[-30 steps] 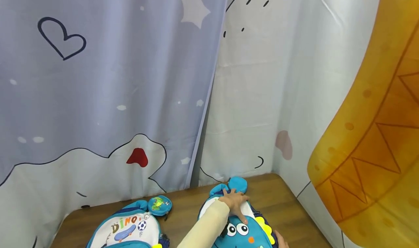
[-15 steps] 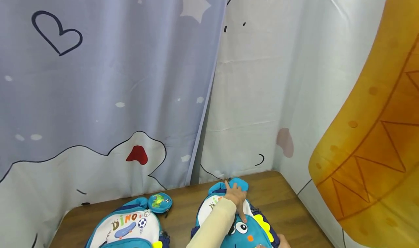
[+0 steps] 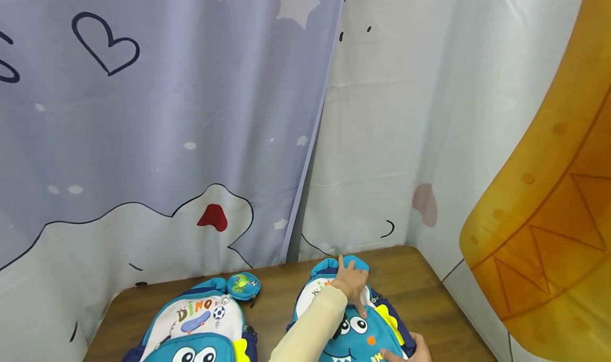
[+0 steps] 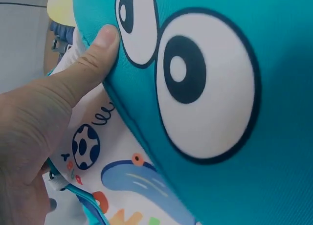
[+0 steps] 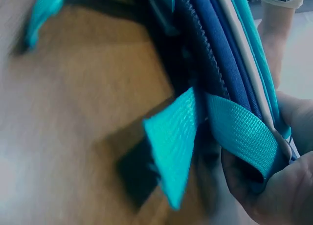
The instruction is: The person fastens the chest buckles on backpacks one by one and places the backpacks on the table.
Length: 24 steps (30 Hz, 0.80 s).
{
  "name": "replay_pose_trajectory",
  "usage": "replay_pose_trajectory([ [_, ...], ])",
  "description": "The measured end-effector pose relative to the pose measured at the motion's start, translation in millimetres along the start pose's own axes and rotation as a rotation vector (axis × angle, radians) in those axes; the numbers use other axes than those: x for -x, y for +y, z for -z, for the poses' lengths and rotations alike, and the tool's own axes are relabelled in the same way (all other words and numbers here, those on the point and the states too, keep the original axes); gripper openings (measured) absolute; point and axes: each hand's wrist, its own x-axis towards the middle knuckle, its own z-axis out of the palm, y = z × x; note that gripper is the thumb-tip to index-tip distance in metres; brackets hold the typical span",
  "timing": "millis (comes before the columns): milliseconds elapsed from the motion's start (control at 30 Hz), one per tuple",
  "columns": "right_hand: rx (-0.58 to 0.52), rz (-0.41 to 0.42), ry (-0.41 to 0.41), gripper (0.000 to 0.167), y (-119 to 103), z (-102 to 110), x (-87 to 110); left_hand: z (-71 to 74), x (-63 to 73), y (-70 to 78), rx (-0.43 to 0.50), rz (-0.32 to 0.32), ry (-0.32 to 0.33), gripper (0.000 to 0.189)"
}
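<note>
A teal, navy and white dinosaur backpack [image 3: 350,343] lies on the table, its front pocket printed with round eyes. Across its upper front rests my left hand [image 3: 350,283], fingers spread toward the top. In the left wrist view, the left thumb [image 4: 100,46] lies extended on the teal pocket beside an eye. My right hand [image 3: 418,350] grips the lower right side of the backpack, thumb over the front. The right wrist view shows its fingers curled at the edge, by a teal webbing strap [image 5: 244,132]. A round teal pouch [image 3: 357,263] at the top is partly behind my left hand.
A second, similar backpack [image 3: 202,319] lies to the left, with a round dinosaur pouch [image 3: 244,286] at its top. The brown wooden table [image 3: 410,277] meets printed curtains [image 3: 229,112] along its back and right edges.
My left hand has shifted upward on the backpack, over part of the round pouch. More of my right hand shows at the lower right, its thumb now on the front. The head view has shifted slightly.
</note>
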Motion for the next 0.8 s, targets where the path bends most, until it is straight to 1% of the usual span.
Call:
replay_pose_trajectory([
  [67,0.009,0.026,0.021,0.125,-7.8,1.6,5.6,3.1,-0.4,-2.0,-0.015,-0.011,0.003,0.109],
  [167,0.016,0.056,0.059,0.125,-17.8,2.8,15.0,7.8,1.2,-7.6,-0.007,-0.024,0.005,0.109],
  [267,-0.007,0.061,0.1,0.128,-26.9,2.8,26.1,12.8,4.4,-14.7,0.036,-0.042,0.017,0.106],
  [333,-0.02,0.088,0.135,0.128,-33.5,2.8,32.8,17.7,6.7,-20.7,0.073,-0.057,0.033,0.103],
  [500,-0.037,0.175,0.213,0.118,-53.3,3.8,48.2,31.1,13.3,-35.4,0.173,-0.09,0.079,0.096],
  [667,-0.02,0.247,0.287,0.101,-68.5,5.4,62.2,38.3,20.5,-43.6,0.211,-0.121,0.134,0.094],
  [800,-0.005,0.304,0.341,0.092,-78.0,4.8,72.6,43.3,27.1,-49.7,0.241,-0.123,0.152,0.096],
])
